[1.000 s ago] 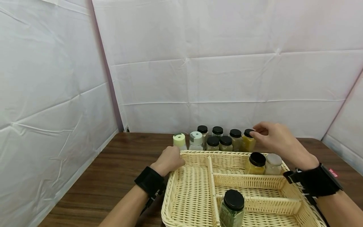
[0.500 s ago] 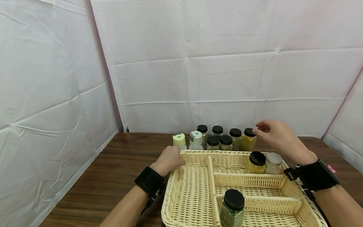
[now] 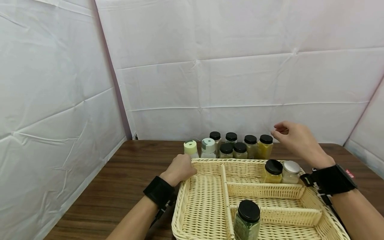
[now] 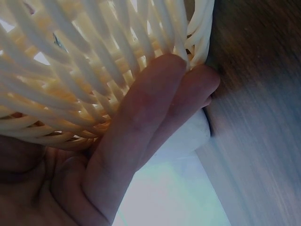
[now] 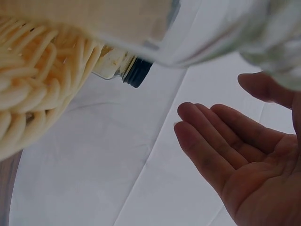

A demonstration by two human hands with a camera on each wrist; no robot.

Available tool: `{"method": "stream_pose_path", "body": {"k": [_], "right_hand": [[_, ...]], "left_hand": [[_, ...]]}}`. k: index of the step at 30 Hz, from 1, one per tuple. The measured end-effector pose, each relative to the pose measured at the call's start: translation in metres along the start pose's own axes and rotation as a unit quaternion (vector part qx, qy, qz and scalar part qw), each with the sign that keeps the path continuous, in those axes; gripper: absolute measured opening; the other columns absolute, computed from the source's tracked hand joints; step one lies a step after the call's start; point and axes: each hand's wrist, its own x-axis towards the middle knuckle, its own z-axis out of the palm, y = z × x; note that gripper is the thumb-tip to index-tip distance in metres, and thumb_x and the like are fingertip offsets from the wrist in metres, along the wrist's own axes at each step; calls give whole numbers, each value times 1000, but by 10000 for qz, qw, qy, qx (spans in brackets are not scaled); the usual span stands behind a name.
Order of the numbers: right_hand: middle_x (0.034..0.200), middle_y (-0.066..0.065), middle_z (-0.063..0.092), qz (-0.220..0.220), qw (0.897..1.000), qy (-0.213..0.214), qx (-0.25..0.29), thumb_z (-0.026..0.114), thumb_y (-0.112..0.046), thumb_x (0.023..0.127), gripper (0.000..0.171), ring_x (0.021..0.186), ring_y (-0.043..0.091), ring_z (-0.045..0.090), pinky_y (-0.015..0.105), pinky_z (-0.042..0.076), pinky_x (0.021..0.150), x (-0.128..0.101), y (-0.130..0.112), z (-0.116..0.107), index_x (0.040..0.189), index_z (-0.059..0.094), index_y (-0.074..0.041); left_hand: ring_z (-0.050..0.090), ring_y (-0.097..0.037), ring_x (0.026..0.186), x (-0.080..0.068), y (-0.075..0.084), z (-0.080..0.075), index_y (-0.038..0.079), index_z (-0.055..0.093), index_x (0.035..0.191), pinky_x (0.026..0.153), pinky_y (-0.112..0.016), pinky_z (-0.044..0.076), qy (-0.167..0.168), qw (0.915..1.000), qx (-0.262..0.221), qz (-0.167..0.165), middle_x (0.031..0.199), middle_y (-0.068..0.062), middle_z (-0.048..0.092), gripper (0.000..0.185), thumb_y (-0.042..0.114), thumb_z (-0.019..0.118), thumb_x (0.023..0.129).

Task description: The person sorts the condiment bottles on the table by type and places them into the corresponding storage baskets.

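Note:
My left hand [image 3: 180,169] grips the far left corner of a wicker basket [image 3: 204,203]; in the left wrist view its fingers [image 4: 141,113] lie along the outside of the weave. Beyond the basket's back rim, my right hand [image 3: 297,141] hovers in the air with nothing in it, its fingers loosely bent in the right wrist view. Just left of its fingertips stands a jar of yellow powder [image 3: 264,151] with a black lid. Inside the basket's back right compartment are a black-lidded yellow jar [image 3: 272,176] and a white-lidded jar [image 3: 291,176]. A green-filled jar [image 3: 247,225] stands near the front.
Several black-lidded jars [image 3: 240,151] cluster behind the basket. Beside them are a yellow-capped bottle [image 3: 191,148] and a pale-green-capped bottle [image 3: 208,148]. Wicker dividers [image 3: 264,190] split the basket. White sheets [image 3: 240,83] enclose the brown wooden table [image 3: 120,186].
My right hand has left the lid of the back yellow jar and moved up and to the right. My left hand keeps its hold on the basket's corner.

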Motion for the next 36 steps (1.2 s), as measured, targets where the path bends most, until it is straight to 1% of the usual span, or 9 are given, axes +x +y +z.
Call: {"method": "stream_pose_path", "body": {"k": [6,7,10,13,14,21,25,30,36], "right_hand": [[135,32,58,121,9999,-98,61,46,-33,115,53,122,47,57,56,46,99,2,2,-2,146,49,10],[136,32,57,145,9998,-102,62,46,-34,115,54,123,47,56,57,46,99,2,3,-2,147,48,9],[137,33,55,173,9998,-71,72,45,-34,116,55,125,48,54,57,45,99,2,6,-5,148,47,10],[137,33,55,157,9999,13,35,44,-34,116,55,124,49,54,58,45,98,2,11,-8,148,46,11],[137,33,55,159,9999,44,33,45,-35,116,55,123,49,54,58,45,98,3,12,-10,148,47,10],[136,34,56,150,9995,276,-94,47,-37,114,57,120,50,55,59,46,95,6,24,-16,147,49,10],[131,36,59,41,9989,409,-233,52,-33,114,53,118,50,57,60,47,94,9,30,-14,143,53,11],[123,36,63,-218,9979,426,-426,58,-26,112,46,111,50,61,59,49,90,14,42,-5,136,57,14],[126,38,61,-340,9984,216,-387,59,-27,111,49,115,51,60,60,48,95,17,49,6,137,56,15]], "left_hand": [[25,-9,43,-1,0,0,18,32,54,47,-24,25,39,9999,-70,61,51,8,20,49,-4,62,87],[24,-8,43,1,-4,2,19,32,54,47,-25,25,87,9998,-43,168,51,8,20,48,-4,60,86],[25,-8,43,0,-3,1,19,32,54,47,-25,26,87,9998,-68,172,51,9,21,47,-4,60,85],[25,-8,43,0,-2,1,19,33,55,46,-24,25,57,9999,-63,131,51,9,21,47,-4,60,85],[25,-9,43,-2,2,-1,18,33,54,47,-24,25,14,10000,-91,23,51,8,21,48,-5,61,86],[24,-9,44,0,1,0,18,32,55,48,-25,24,-29,10000,-48,-69,52,6,21,50,-5,62,88],[25,-9,44,-2,1,-1,18,32,55,47,-24,25,-26,9999,-64,-80,52,7,21,50,-5,62,88],[24,-10,44,-3,0,-1,18,31,55,47,-25,25,-39,9999,-71,-79,52,7,20,50,-5,62,88],[24,-9,44,-4,1,0,18,32,56,47,-25,25,-28,9999,-59,-82,52,7,20,50,-4,62,89]]}}
